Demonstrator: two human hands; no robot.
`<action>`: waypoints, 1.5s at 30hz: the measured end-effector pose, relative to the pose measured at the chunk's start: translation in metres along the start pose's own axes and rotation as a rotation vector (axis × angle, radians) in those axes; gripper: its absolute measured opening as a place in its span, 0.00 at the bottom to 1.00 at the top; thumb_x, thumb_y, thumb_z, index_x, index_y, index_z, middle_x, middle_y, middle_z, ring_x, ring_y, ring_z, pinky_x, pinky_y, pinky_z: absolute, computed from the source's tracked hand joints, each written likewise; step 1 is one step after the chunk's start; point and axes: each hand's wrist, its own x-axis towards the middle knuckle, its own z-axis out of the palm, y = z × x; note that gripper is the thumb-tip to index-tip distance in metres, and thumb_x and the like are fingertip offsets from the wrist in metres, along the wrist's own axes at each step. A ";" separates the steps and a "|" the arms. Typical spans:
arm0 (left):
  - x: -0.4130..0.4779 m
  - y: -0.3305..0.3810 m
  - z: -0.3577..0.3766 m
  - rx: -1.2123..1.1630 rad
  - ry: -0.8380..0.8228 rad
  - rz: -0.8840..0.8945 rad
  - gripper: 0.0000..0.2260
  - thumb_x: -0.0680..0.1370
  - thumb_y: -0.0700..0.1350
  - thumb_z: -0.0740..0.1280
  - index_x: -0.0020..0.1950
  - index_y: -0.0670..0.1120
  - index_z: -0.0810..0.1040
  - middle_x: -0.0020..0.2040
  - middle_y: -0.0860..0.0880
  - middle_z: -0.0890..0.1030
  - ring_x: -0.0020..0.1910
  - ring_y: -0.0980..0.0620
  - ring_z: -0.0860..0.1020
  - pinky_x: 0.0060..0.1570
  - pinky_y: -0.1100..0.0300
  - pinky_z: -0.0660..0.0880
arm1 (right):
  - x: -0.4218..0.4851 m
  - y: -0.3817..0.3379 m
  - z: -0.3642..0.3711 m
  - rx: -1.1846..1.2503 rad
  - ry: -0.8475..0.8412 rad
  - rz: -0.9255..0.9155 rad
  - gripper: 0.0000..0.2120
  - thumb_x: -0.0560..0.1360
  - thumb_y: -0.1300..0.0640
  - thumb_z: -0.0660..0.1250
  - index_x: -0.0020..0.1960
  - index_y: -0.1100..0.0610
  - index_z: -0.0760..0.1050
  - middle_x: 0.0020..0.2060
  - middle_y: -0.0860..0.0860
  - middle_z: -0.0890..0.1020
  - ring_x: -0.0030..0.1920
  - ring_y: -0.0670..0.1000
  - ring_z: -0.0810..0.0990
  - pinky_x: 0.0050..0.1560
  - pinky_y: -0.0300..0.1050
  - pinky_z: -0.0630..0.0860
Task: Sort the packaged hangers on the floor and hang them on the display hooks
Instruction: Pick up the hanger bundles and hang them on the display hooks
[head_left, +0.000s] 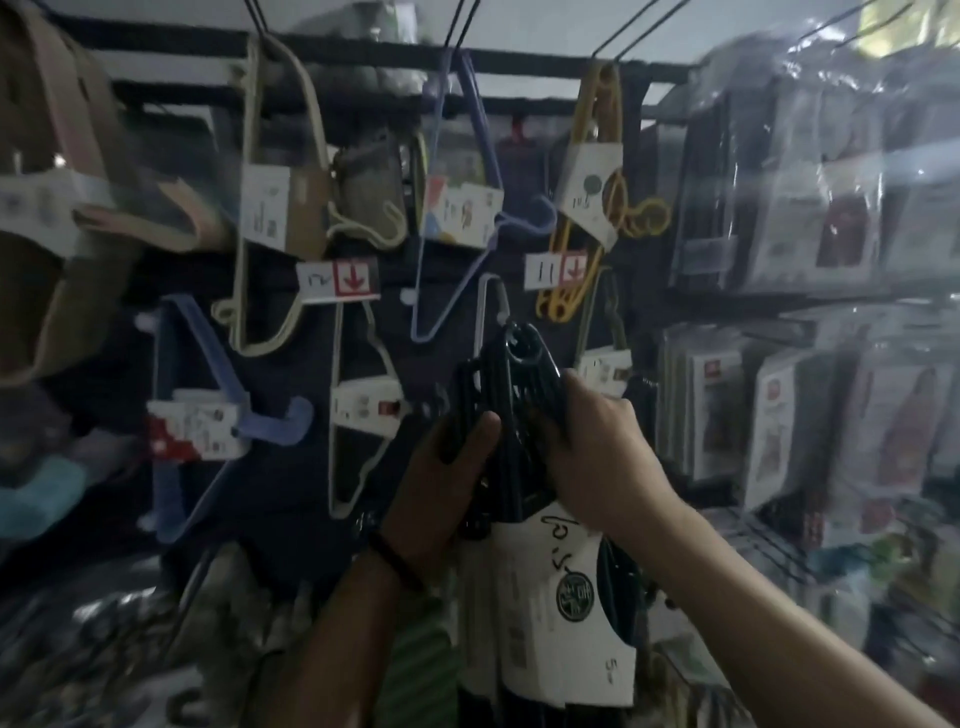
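Observation:
A pack of black hangers (511, 395) with a white paper label (561, 597) is held up in front of the dark display wall. My left hand (441, 483) grips the bundle from the left, thumb across the black plastic. My right hand (602, 457) grips the bundle's right side just below its hooks. The hooks' tops sit near a display hook (496, 291) holding a white wire hanger. Other packs hang around: beige (270, 208), lilac (457, 208), yellow (592, 197), blue (208, 415), white (363, 410).
Price tags with red arrows (340, 280) (556, 270) stick out from the panel. Shelves of goods in clear plastic bags (810, 260) fill the right side. Beige wooden hangers (62, 208) crowd the left. Bagged stock (130, 639) lies low at the left.

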 end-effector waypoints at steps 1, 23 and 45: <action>0.019 0.006 -0.003 0.022 0.004 0.023 0.26 0.77 0.67 0.67 0.63 0.48 0.82 0.57 0.46 0.86 0.58 0.47 0.84 0.61 0.43 0.79 | 0.017 -0.002 0.001 0.007 0.005 -0.015 0.02 0.81 0.52 0.62 0.50 0.48 0.70 0.40 0.51 0.81 0.38 0.54 0.82 0.36 0.59 0.83; 0.202 0.081 0.122 0.248 -0.085 0.465 0.20 0.75 0.68 0.69 0.49 0.52 0.81 0.35 0.48 0.82 0.35 0.47 0.82 0.40 0.44 0.81 | 0.212 0.093 -0.178 -0.046 0.456 -0.142 0.11 0.79 0.44 0.71 0.44 0.51 0.78 0.35 0.48 0.84 0.33 0.46 0.83 0.36 0.51 0.83; 0.303 0.185 0.122 0.487 0.063 0.515 0.21 0.79 0.58 0.69 0.41 0.39 0.80 0.26 0.51 0.75 0.21 0.55 0.71 0.31 0.56 0.66 | 0.383 0.073 -0.275 -0.144 0.510 -0.067 0.08 0.76 0.53 0.74 0.47 0.57 0.80 0.39 0.54 0.83 0.36 0.52 0.83 0.32 0.45 0.80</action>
